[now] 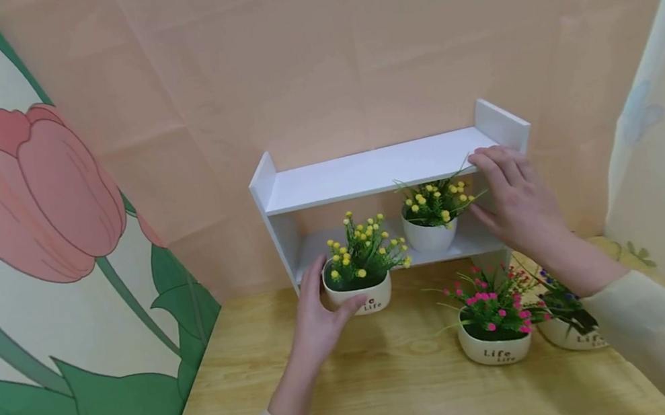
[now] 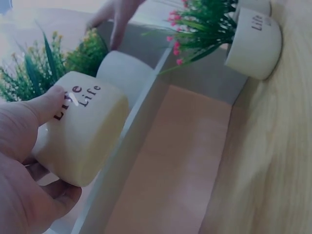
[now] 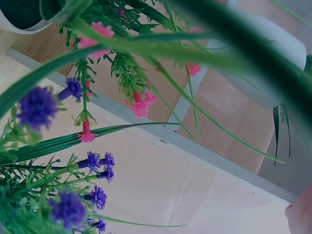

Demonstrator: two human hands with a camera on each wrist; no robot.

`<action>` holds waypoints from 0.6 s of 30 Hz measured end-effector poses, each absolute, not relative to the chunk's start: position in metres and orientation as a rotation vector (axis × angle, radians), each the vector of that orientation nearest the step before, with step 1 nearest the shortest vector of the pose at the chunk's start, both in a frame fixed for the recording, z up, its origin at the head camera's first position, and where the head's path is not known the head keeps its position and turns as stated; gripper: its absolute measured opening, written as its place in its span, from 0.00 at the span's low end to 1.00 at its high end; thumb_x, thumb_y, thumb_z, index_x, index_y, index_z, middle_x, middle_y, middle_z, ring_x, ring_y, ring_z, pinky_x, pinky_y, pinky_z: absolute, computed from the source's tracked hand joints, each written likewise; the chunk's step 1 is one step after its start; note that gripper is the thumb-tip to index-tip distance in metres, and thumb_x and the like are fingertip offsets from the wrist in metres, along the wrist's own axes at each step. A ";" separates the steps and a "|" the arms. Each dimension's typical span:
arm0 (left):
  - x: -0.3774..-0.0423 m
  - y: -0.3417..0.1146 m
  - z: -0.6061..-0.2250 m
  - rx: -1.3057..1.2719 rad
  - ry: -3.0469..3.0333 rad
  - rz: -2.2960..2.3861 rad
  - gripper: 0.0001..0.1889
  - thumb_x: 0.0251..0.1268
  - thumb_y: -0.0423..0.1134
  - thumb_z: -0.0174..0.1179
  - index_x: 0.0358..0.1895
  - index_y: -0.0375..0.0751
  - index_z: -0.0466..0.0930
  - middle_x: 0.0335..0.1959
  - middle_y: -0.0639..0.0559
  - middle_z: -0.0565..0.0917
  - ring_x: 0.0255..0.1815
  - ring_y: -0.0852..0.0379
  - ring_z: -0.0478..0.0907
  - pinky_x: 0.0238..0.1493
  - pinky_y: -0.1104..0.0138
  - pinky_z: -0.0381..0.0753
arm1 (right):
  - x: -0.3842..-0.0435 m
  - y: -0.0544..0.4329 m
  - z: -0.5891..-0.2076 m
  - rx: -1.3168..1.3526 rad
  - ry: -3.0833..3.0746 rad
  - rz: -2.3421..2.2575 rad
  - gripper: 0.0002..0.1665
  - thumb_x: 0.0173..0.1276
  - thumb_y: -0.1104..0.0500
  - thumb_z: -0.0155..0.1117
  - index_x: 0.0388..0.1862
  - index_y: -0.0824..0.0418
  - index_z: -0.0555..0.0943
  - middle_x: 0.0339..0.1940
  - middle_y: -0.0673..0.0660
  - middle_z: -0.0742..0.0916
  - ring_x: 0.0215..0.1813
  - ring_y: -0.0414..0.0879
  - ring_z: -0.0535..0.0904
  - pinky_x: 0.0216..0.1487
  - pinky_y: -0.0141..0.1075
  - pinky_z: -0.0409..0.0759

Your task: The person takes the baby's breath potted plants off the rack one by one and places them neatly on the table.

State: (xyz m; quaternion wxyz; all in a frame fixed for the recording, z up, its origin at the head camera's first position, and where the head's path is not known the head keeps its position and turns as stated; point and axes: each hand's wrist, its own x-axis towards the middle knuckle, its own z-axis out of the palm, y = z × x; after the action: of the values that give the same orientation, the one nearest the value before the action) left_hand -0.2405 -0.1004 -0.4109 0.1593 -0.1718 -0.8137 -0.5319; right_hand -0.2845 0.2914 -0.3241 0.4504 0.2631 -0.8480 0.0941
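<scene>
My left hand grips a white oval pot with yellow flowers, thumb on its lettered front and fingers round its side. The pot is held off the table, before the lower shelf. A second white pot with yellow flowers stands on the lower shelf, towards the right. My right hand is spread at the right end of the white shelf unit. Its fingertips are at the upper board's front edge, and its thumb is beside the second plant. The right wrist view barely catches this hand.
On the wooden table, a pot with pink flowers stands right of the shelf's front. Beside it is a pot with purple flowers, partly behind my right forearm. A tulip-patterned panel borders the left side.
</scene>
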 end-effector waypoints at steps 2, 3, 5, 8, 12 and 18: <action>-0.237 -0.101 -0.414 -0.481 -2.332 -1.519 0.55 0.60 0.50 0.85 0.87 0.48 0.62 0.81 0.46 0.70 0.82 0.43 0.67 0.82 0.39 0.63 | -0.285 0.291 -0.324 0.647 -2.101 0.232 0.59 0.53 0.68 0.86 0.81 0.69 0.64 0.75 0.74 0.71 0.75 0.74 0.63 0.87 0.53 0.52; -0.236 -0.102 -0.416 -0.474 -2.339 -1.517 0.55 0.60 0.49 0.85 0.87 0.48 0.63 0.82 0.47 0.70 0.82 0.43 0.67 0.82 0.40 0.63 | -0.285 0.291 -0.324 0.645 -2.103 0.232 0.59 0.53 0.68 0.86 0.81 0.69 0.64 0.75 0.73 0.71 0.75 0.74 0.63 0.87 0.53 0.53; -0.233 -0.102 -0.420 -0.461 -2.355 -1.518 0.55 0.59 0.49 0.86 0.87 0.47 0.63 0.82 0.48 0.70 0.82 0.44 0.67 0.82 0.41 0.64 | -0.285 0.291 -0.324 0.642 -2.107 0.231 0.59 0.53 0.67 0.86 0.81 0.69 0.64 0.75 0.73 0.71 0.75 0.73 0.63 0.87 0.52 0.53; -0.229 -0.102 -0.427 -0.441 -2.381 -1.517 0.55 0.58 0.48 0.86 0.87 0.47 0.63 0.82 0.49 0.70 0.81 0.46 0.68 0.82 0.43 0.64 | -0.285 0.292 -0.324 0.640 -2.108 0.232 0.59 0.53 0.67 0.86 0.81 0.69 0.64 0.75 0.73 0.71 0.75 0.73 0.63 0.87 0.52 0.52; -0.226 -0.100 -0.437 -0.464 -2.389 -1.531 0.55 0.56 0.47 0.87 0.86 0.49 0.65 0.80 0.50 0.72 0.80 0.46 0.70 0.81 0.43 0.66 | -0.285 0.292 -0.324 0.639 -2.106 0.239 0.59 0.53 0.67 0.85 0.81 0.69 0.64 0.76 0.73 0.71 0.75 0.74 0.63 0.87 0.51 0.52; -0.223 -0.093 -0.457 -0.508 -2.432 -1.566 0.56 0.56 0.48 0.87 0.87 0.50 0.64 0.79 0.50 0.72 0.74 0.47 0.75 0.76 0.45 0.74 | -0.284 0.291 -0.324 0.632 -2.112 0.242 0.59 0.53 0.68 0.85 0.81 0.69 0.64 0.76 0.73 0.71 0.75 0.74 0.63 0.87 0.51 0.53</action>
State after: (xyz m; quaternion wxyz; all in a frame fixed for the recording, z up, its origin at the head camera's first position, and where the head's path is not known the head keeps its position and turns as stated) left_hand -0.2232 -0.0926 -0.4565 0.1022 -0.1721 -0.8239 -0.5303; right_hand -0.2844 0.2907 -0.3236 0.4457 0.2550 -0.8525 0.0976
